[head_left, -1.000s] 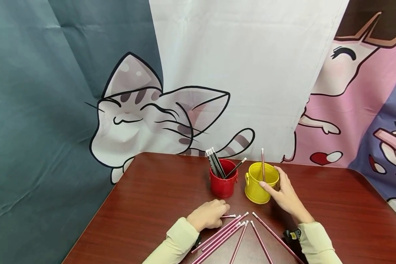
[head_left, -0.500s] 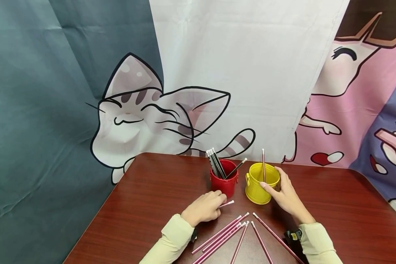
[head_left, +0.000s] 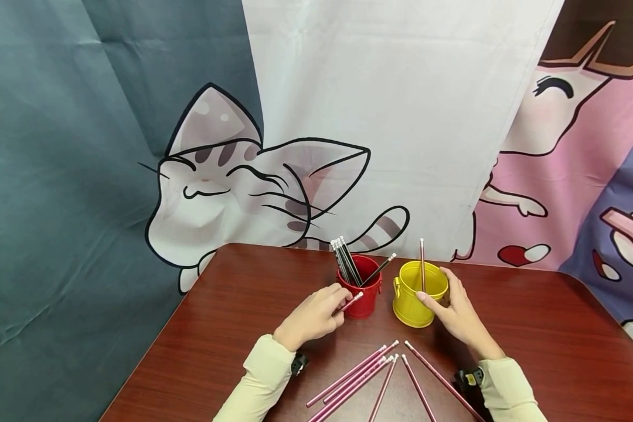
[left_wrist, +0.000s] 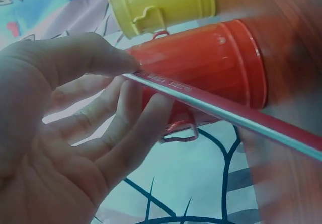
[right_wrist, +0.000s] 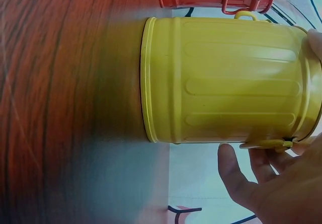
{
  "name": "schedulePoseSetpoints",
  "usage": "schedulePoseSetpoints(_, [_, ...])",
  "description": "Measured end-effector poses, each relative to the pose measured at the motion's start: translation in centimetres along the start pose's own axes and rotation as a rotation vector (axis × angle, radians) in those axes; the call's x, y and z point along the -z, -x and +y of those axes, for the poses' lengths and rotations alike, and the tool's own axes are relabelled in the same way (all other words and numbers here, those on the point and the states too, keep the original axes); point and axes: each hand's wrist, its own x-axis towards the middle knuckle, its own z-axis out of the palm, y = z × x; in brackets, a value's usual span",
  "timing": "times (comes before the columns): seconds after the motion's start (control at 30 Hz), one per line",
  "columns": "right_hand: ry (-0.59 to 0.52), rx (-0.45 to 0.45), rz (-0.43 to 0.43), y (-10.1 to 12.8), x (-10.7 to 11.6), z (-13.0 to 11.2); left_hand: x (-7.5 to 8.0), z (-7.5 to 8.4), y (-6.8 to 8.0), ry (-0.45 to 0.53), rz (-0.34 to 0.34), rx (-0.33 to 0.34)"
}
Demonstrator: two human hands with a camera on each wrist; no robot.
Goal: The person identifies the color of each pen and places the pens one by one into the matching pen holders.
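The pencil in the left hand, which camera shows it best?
The left wrist view: the pencil is big and close, and its printing shows. The head view shows a small piece with its pale end. The right wrist view doesn't show it.

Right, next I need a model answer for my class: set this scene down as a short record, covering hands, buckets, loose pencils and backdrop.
Left hand: pinches a pink pencil in front of the red bucket
Right hand: grips the yellow bucket near its rim
Red bucket: holds several black pencils, one leaning apart
Yellow bucket: one pink pencil visible inside
Loose pencils: pink, spread on the table, eraser ends away from the person
Backdrop: cartoon cat and figure
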Motion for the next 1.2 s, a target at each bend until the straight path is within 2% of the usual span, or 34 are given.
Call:
schedulePoseSetpoints(0.47, [0.004,-0.011,-0.003,0.1,0.0,-0.2,1.0,0.0,-0.1,0.147,0.166,0.003])
schedulePoseSetpoints(0.63, [0.003,-0.012,-0.007,0.1,0.0,-0.1,1.2,0.1,-0.1,0.258,0.234,-0.004])
schedulePoseSetpoints(0.83, [-0.007,-0.01,-0.01,0.1,0.0,-0.1,0.9,0.1,-0.4,0.424,0.303,0.022])
schedulePoseSetpoints(1.0, [-0.008,-0.009,-0.012,0.1,0.1,-0.1,0.4,0.0,-0.5,0.5,0.357,0.046])
schedulePoseSetpoints(1.2, [-0.001,-0.008,-0.006,0.1,0.1,-0.1,0.6,0.8,-0.7,0.56,0.433,0.028])
